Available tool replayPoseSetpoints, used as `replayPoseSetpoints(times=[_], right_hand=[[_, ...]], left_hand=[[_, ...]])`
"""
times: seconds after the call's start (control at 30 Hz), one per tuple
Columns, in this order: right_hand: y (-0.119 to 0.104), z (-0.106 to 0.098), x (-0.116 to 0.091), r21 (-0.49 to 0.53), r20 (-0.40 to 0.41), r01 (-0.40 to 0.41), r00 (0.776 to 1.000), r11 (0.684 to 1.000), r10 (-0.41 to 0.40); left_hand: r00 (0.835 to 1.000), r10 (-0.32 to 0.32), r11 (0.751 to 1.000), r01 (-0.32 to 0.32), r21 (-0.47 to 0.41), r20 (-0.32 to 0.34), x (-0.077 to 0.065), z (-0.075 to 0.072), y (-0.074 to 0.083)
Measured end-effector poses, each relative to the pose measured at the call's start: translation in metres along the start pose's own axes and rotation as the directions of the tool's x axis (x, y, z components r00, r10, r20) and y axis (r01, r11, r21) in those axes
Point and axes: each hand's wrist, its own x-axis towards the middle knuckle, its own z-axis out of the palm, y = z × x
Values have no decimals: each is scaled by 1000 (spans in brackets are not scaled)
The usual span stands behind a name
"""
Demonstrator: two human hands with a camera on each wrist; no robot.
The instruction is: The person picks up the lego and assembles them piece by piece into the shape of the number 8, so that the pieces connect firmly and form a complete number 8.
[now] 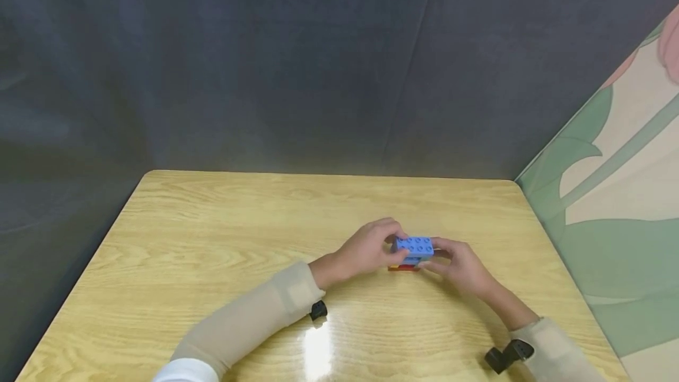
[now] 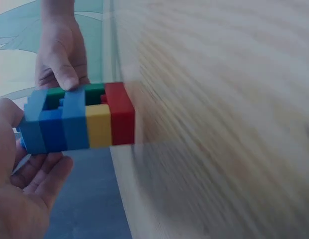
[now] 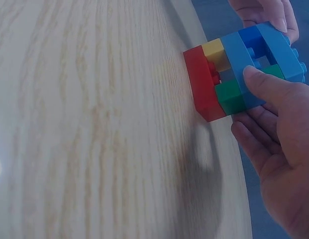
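Observation:
A toy brick stack (image 1: 412, 259) is between both hands, its red brick (image 3: 202, 84) lowest, at the tabletop. On the red one sit a yellow brick (image 2: 98, 126) and a green brick (image 3: 231, 98), with a gap between them. A long light blue brick (image 2: 76, 119) spans these. Above come a darker blue brick (image 2: 52, 130) and another green brick (image 3: 273, 71); a second light blue brick (image 1: 416, 245) caps everything. My left hand (image 1: 368, 246) pinches this top brick between thumb and fingers. From the other side my right hand (image 1: 467, 267) grips the stack, thumb against the middle light blue brick.
The wooden table (image 1: 223, 234) extends around the stack, with a bright reflection near its front. A dark curtain (image 1: 276, 63) hangs behind and to the left. On the right stands a panel (image 1: 610, 252) with a leaf pattern. Small black cameras (image 1: 509, 355) sit at both wrists.

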Motion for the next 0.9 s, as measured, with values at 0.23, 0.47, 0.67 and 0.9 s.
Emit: replayPoseSetpoints(times=[0.23,0.47,0.67,0.9], right_hand=[[-2,1,-2,-19,-21,3,1000,1000,-4],[-3,1,-4,-29,-37,25,999,999,-26],[-4,-6,-5,-65,-82,55,995,996,-60],[-11,-12,-6,-42,-104,76,991,996,-80]], left_hand=[[999,-34,999,34,27,0,-3,3,1],[999,-33,999,33,-6,-13,-7,3,-2],[999,-45,999,45,-13,-20,-8,1,1],[999,-46,999,46,-11,-24,-10,1,1]])
